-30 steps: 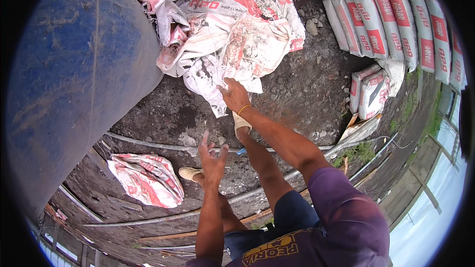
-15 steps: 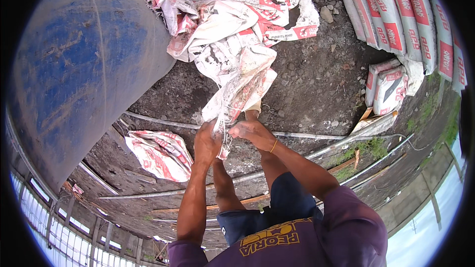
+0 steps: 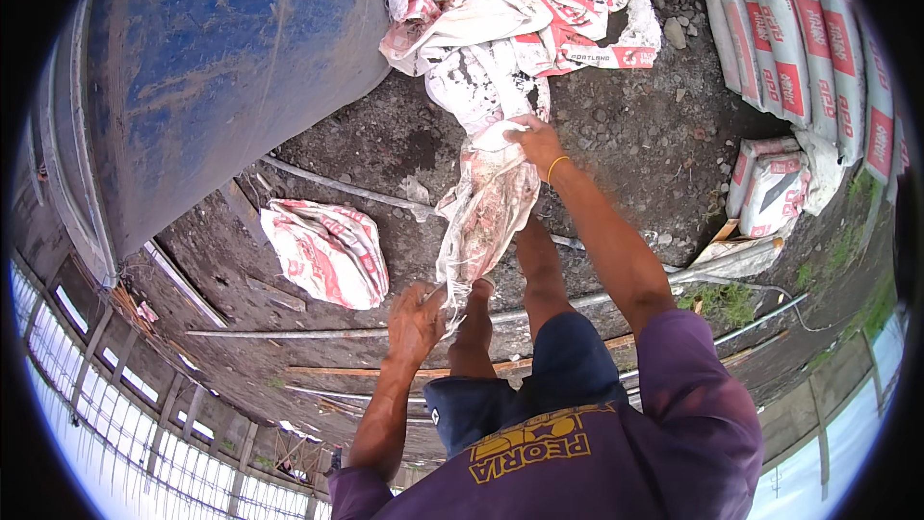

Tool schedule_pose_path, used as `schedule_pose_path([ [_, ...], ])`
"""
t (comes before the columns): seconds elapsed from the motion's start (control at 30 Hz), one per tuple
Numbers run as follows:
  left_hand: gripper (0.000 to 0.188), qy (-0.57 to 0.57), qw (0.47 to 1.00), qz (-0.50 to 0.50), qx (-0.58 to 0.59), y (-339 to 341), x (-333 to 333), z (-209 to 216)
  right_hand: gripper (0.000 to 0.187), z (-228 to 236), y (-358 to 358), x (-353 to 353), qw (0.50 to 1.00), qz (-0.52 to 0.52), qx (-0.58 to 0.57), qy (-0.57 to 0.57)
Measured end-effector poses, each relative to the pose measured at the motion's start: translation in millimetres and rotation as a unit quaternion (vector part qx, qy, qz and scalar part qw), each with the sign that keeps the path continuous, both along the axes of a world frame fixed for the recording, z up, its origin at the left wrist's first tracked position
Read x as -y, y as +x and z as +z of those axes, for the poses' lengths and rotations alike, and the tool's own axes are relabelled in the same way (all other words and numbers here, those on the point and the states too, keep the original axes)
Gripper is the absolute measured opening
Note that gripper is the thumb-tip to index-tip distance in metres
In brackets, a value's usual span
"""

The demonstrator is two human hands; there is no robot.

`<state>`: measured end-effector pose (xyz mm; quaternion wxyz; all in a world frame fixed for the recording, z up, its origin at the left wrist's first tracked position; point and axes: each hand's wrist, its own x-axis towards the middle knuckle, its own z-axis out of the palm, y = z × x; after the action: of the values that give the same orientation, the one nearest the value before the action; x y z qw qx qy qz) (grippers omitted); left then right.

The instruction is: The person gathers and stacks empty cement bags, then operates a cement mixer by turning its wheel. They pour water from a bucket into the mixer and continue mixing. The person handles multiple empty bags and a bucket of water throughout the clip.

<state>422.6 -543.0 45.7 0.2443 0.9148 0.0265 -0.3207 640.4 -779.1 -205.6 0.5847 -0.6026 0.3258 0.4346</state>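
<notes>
A dirty white and red cement sack, empty and crumpled, hangs stretched between my two hands. At its lower, frayed end my left hand is closed on the edge. Farther up, my right hand, with a yellow band at the wrist, pinches the upper part of the cloth. Beyond that end lies a heap of torn empty sacks, and the held sack meets its near side. A folded empty sack rests on the ground to the left of my left hand.
A big blue drum fills the upper left. Full cement bags stand stacked at the far right, with smaller bags nearer. Metal pipes and wooden strips cross the gravelly soil around my feet.
My right hand has moved away from my left, up along the sack, and grips it farther off. My left hand has come lower, drawing the frayed end nearer. The view has shifted slightly.
</notes>
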Motion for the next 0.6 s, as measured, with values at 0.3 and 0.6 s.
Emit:
schedule_pose_path([
  [0.3, 0.114, -0.214, 0.836, 0.496, -0.096, 10, -116, 28, 0.039, 224, -207, -127, 0.904, 0.171, 0.390, 0.032],
  [0.6, 0.074, -0.019, 0.949, 0.304, 0.081, -15, -91, -7, 0.083, 282, -125, -99, 0.829, 0.447, 0.322, 0.098],
])
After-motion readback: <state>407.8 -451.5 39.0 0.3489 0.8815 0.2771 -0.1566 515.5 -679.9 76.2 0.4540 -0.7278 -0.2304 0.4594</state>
